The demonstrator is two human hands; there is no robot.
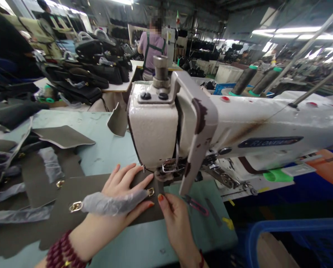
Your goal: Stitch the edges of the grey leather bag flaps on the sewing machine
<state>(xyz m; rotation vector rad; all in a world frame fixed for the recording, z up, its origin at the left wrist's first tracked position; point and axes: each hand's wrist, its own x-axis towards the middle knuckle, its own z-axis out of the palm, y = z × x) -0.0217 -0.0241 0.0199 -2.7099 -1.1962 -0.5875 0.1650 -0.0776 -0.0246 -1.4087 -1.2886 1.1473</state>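
A dark grey bag panel (79,186) lies on the pale green table under the head of a white sewing machine (155,126). My left hand (120,183) rests flat on the panel with its fingers spread, passing beneath a handle (113,204) wrapped in clear plastic. Gold-coloured metal fittings (76,206) join the handle to the panel. With thumb on top, my right hand (177,219) pinches the panel's right edge, just in front of the needle area. Its other fingertips are hidden underneath. The machine's foot is partly hidden by its metal guard (195,149).
More grey panels (54,167) with wrapped handles overlap at left. Pink-handled thread snips (197,205) lie right of my right hand. A blue basket (294,227) stands at lower right. Thread cones (244,80) rise behind the machine. Black bags (93,70) and a person (152,48) are beyond.
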